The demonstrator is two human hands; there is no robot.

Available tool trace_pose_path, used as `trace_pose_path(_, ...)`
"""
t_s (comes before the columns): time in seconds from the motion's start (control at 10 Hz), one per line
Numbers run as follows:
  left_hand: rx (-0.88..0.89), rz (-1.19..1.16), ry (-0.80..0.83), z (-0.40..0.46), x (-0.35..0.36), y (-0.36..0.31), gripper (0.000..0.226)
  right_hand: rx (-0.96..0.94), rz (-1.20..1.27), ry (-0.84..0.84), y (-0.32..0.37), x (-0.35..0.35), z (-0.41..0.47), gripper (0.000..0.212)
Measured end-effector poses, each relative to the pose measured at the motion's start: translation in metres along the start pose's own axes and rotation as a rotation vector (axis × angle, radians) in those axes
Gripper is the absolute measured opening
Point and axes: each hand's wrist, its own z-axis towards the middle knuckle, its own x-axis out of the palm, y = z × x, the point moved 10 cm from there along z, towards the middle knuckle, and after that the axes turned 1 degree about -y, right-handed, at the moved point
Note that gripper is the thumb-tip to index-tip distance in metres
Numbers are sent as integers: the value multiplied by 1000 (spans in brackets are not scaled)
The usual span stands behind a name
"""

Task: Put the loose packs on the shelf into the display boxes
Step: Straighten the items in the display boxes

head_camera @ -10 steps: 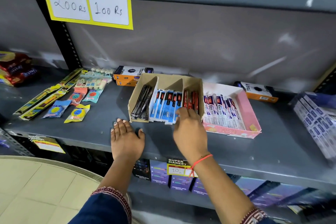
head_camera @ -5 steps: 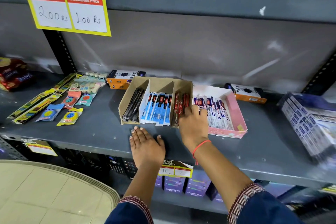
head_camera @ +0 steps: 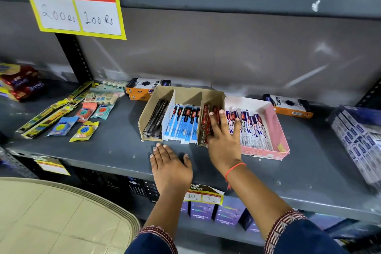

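Right hand (head_camera: 223, 140), fingers straight, has shifted from the brown display box (head_camera: 181, 115) onto white packs (head_camera: 250, 128) in the adjoining pink box (head_camera: 277, 130), suggesting tidying continues. Left hand (head_camera: 170, 166) stays flat on the shelf (head_camera: 115, 146). Loose packs (head_camera: 82, 117) remain left; labels illegible.

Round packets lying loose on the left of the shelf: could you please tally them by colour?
Orange packet: 1
Teal packet: 1
Blue packet: 1
Yellow packet: 1
Total: 4
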Motion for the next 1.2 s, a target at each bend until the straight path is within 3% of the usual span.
trace_pose_path(0.4, 2, 30, 5, 0, 1, -1, 71, 72, 138, -167, -19, -6, -10, 27)
trace_pose_path(0.6, -5, 41, 32, 1, 3, -1, 72, 454, 537, -302, -95, -15, -31, 30)
trace_pose_path(0.7, -14, 38, 50, 0, 4, -2, 71, 560, 691, -154, -140, -8, -29, 24)
trace_pose_path(0.9, 30, -14, 47, -12, 8, -33, 66, 547, 608, 343, -150, 43, -1, 33)
trace_pose_path(1.1, 41, 0, -3, -13, 18, -43, 66, 571, 680, 484, -140, 81, 16, 25)
trace_pose_path(1.2, 33, 23, -36, -12, 18, -42, 76, 613, 687, 477, -144, 89, 19, 35)
